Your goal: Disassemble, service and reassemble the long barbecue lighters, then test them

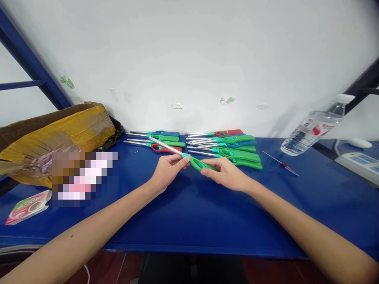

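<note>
Both my hands hold one green long-necked lighter (195, 163) above the blue table, its metal tube tilted up to the left. My left hand (169, 169) pinches it where the tube meets the handle. Around the handle's rear end the fingers of my right hand (226, 173) are closed, hiding part of it. Behind my left hand lies a small group of lighters, among them a red lighter (168, 149) and a blue lighter (166, 134). A larger pile with several green lighters (244, 155) and a red lighter (229, 132) lies behind my right hand.
A taped cardboard box (89, 126) stands at the left, with a printed card (28, 207) before it. To the right are a thin metal screwdriver-like tool (280, 162), a tilted water bottle (314, 128) and a white power strip (359, 165). The wall (189, 59) borders the table (189, 221).
</note>
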`<state>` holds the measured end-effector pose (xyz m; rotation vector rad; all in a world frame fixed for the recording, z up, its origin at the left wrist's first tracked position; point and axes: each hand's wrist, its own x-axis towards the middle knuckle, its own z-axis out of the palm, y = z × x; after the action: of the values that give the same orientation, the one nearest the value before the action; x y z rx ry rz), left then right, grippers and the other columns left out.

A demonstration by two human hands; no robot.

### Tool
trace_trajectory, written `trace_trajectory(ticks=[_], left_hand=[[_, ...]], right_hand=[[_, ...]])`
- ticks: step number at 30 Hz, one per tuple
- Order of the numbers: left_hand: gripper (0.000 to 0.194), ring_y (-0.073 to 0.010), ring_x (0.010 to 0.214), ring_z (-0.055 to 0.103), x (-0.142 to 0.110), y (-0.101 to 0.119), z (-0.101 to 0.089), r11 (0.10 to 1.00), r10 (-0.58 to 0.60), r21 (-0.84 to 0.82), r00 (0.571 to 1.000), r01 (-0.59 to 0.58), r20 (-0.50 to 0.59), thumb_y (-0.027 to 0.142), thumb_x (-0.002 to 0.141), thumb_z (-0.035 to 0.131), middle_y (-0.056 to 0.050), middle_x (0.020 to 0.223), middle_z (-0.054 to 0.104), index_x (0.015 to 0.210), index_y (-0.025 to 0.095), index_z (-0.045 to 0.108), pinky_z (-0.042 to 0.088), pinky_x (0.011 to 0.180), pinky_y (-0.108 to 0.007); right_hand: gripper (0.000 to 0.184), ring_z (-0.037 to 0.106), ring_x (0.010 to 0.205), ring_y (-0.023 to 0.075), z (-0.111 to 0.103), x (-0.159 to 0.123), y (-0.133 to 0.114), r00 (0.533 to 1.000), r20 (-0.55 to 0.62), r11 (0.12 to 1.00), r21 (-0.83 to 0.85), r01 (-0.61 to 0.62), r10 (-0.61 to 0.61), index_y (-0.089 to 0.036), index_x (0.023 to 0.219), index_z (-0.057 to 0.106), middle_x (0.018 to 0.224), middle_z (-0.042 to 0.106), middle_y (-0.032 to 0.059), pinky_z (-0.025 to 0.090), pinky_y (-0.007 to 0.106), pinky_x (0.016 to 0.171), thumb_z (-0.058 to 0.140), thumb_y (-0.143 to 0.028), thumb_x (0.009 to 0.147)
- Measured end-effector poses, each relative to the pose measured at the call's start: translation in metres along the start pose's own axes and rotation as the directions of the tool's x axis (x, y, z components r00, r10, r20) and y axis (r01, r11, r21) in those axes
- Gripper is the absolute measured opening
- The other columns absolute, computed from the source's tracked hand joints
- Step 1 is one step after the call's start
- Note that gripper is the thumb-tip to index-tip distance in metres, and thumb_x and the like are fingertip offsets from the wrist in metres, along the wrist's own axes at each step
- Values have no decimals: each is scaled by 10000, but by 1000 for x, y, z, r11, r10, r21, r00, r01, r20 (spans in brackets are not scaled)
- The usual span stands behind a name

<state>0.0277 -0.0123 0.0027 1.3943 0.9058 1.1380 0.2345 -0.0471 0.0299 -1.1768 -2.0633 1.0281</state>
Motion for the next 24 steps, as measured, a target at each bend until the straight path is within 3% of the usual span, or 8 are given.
trace_trajectory(ticks=[3, 6, 8, 10, 13, 18, 24], left_hand=[[382, -186, 805, 647, 2, 5, 3, 997, -2, -80, 1000, 4, 14, 447, 725, 789, -70, 886, 725, 954, 145, 738, 526, 710, -299], [398, -189, 845, 655, 1, 9, 5, 987, -36, -157, 999, 40, 28, 438, 740, 782, -85, 930, 723, 992, 136, 721, 525, 726, -295], [387, -193, 858, 658, 1, 8, 4, 980, -73, -181, 995, 84, 63, 437, 746, 780, -93, 927, 725, 977, 131, 726, 523, 740, -302], [367, -193, 871, 655, 0, 7, 2, 981, -69, -176, 993, 84, 93, 420, 744, 789, -93, 946, 728, 976, 140, 736, 523, 746, -304], [340, -183, 863, 647, -1, 7, -1, 990, 44, -136, 997, -36, 57, 380, 739, 800, -92, 1015, 724, 989, 157, 744, 526, 759, -311], [330, -213, 925, 663, -1, 8, -5, 980, 181, -100, 982, -175, 56, 367, 763, 784, -108, 1126, 703, 1021, 168, 734, 545, 825, -356], [255, -228, 935, 668, 2, 15, -19, 915, 327, 181, 926, -361, 190, 322, 738, 803, -79, 978, 733, 945, 182, 755, 553, 823, -344]], right_hand=[[394, 557, 682, 167, 5, 1, -2, 982, -169, 985, -167, 54, -82, -189, 1030, 712, 781, 653, 1, 406, 265, 618, 603, -528, 862], [442, 642, 890, 265, 12, -1, -1, 923, -340, 891, -453, 4, -177, -228, 1147, 692, 1000, 723, 63, 456, 319, 736, 687, -511, 807], [471, 652, 942, 290, 14, -4, 2, 896, -373, 790, -611, -41, -242, -227, 1207, 664, 1060, 716, 103, 465, 332, 737, 684, -492, 818], [461, 655, 933, 280, 12, -6, 6, 894, -325, 713, -701, -7, -310, -212, 1231, 646, 1052, 709, 121, 468, 329, 727, 636, -486, 860], [426, 648, 897, 253, 3, -7, 10, 910, -224, 697, -711, 94, -350, -193, 1225, 638, 1000, 708, 117, 462, 329, 755, 566, -472, 911], [325, 645, 743, 199, -10, -6, 15, 958, -141, 807, -577, 127, -251, -209, 1100, 683, 876, 728, 55, 422, 279, 664, 525, -448, 946], [341, 638, 771, 216, -8, -6, 20, 883, -221, 748, -635, 192, -414, -195, 1122, 705, 871, 719, 86, 434, 298, 684, 560, -436, 930]])
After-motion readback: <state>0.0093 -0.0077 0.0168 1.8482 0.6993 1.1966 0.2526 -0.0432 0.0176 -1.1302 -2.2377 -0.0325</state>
